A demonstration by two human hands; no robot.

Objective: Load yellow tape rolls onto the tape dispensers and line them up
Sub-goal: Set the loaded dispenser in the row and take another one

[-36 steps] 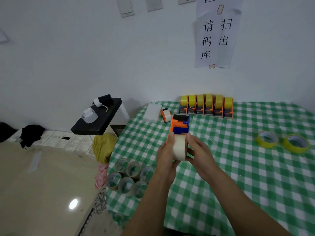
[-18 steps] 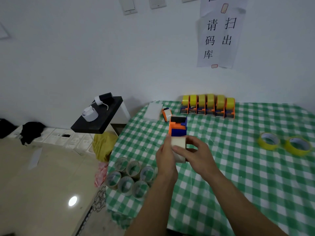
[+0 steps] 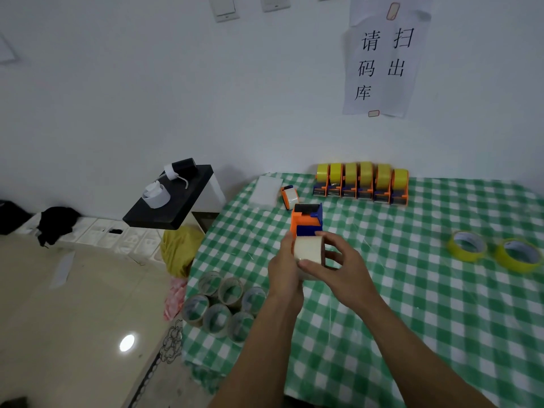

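Observation:
An orange and blue tape dispenser (image 3: 306, 222) carries a pale, whitish tape roll (image 3: 308, 250) and hangs just above the green checked table (image 3: 412, 304). My left hand (image 3: 284, 269) grips the dispenser's left side. My right hand (image 3: 338, 267) holds the pale roll, thumb across its face and fingers behind it. Several dispensers loaded with yellow tape (image 3: 362, 184) stand in a row at the table's back edge. Two loose yellow tape rolls (image 3: 468, 245) (image 3: 519, 254) lie flat at the right.
Another small orange dispenser (image 3: 289, 196) and a white sheet (image 3: 266, 191) lie near the back left corner. Several clear tape rolls (image 3: 223, 304) cluster at the table's left edge. A black stand (image 3: 173, 201) with white tape scraps is to the left, over the floor.
The dispenser has come lower and nearer to me. My right hand has shifted from the roll's right side to across its face, thumb over the front.

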